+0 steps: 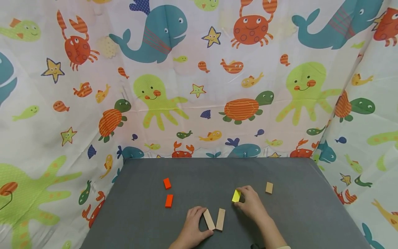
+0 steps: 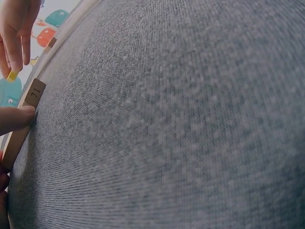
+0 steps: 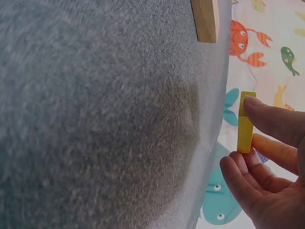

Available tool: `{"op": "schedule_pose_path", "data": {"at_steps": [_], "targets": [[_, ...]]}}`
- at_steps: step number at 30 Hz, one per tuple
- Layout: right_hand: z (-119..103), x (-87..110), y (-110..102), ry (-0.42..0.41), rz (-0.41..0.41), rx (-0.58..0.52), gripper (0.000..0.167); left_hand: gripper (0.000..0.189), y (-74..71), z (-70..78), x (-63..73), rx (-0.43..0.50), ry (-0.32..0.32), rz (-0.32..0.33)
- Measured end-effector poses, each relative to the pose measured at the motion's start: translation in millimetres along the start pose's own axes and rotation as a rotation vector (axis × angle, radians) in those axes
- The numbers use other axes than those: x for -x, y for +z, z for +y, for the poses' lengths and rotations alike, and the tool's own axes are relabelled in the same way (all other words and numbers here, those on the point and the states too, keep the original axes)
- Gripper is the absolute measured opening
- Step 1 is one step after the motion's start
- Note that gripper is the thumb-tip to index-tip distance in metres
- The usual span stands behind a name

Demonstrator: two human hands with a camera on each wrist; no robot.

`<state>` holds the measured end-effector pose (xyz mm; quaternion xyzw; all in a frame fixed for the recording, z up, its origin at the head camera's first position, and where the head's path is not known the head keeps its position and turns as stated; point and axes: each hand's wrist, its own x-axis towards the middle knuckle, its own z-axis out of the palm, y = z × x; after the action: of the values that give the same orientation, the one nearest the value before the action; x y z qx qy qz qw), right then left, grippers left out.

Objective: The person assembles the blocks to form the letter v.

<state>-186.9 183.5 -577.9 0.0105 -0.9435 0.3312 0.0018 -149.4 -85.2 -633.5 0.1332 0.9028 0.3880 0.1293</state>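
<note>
My left hand [image 1: 192,226] grips a long plain wooden block [image 1: 209,219] between thumb and fingers, at the front of the table. The block lies slanted, and the left wrist view shows the number 71 on its end [image 2: 35,93]. Just to its right is a second wooden block [image 1: 220,219], leaning the other way, their near ends close together. Farther right, my right hand [image 1: 251,204] pinches a small yellow block [image 1: 236,195] between thumb and fingers. In the right wrist view this yellow block [image 3: 245,129] is held up off the cloth.
Two orange blocks [image 1: 167,183] [image 1: 169,201] lie left of centre on the grey cloth-covered table [image 1: 136,200]. A short wooden block [image 1: 269,187] lies to the right, beyond my right hand. A sea-animal curtain [image 1: 199,121] hangs behind the table and along its sides.
</note>
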Motion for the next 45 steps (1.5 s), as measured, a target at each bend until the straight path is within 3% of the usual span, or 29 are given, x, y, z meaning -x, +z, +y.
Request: {"op": "schedule_pose_path", "data": {"at_steps": [14,26,45], "targets": [[-8.7,-4.4,8.3,-0.023,-0.013,-0.024,0.054,0.082,-0.6,-1.6,-2.2,-0.024,-0.039,-0.003],[-12.9,-7.6,16.5,-0.05,-0.019,-0.039,0.055,0.081,-1.0,-0.7,-2.9,-0.042,-0.029,-0.013],[-17.1,-7.7,26.6,-0.083,-0.045,-0.069,0.055,0.082,0.5,0.5,-3.0,-0.006,-0.042,-0.024]]}}
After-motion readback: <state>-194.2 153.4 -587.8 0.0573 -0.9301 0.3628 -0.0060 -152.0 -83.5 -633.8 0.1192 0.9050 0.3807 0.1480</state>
